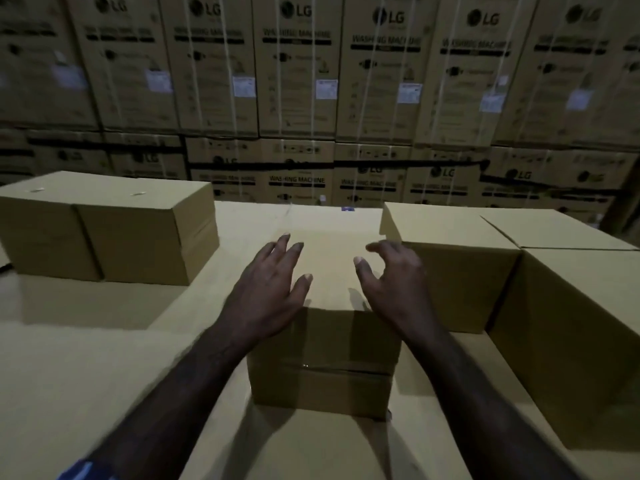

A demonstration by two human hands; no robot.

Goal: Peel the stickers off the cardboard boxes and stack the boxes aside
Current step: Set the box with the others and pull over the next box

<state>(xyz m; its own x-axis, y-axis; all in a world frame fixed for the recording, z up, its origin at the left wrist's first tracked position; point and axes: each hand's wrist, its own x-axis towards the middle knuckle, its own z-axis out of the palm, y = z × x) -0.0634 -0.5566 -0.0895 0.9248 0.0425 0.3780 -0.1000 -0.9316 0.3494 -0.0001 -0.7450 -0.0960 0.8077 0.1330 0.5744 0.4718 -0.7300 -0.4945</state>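
Over on the far left there's a pair of plain boxes [104, 230] sitting side by side on the worktop [69, 358], which looks like it's covered in flat cardboard. Couple of small pale marks on their tops, too blurry to say if they're stickers or not.

Middle of the scene, near the camera, is the box [325, 355] being worked on. It sits on the worktop with a taped seam running across its near face. No sticker I can actually make out on it.

The left hand [270, 289] is at the box's top left edge, fingers spread wide and straight, pointing away. Looks like it's resting on or just above the top, can't tell which. There's a bit of blue sleeve [81, 471] at the bottom left corner.

The right hand [394, 282] is at the top right edge, fingers loosely curled, thumb sticking out toward the left hand. It isn't gripping anything.

Just right of that box there's another box [460, 271], and right up against it on the far right an even bigger box [571, 306].

Behind everything, a wall of stacked cartons [311, 81] printed "LG" and "WASHING MACHINE", each with white straps and a pale label.
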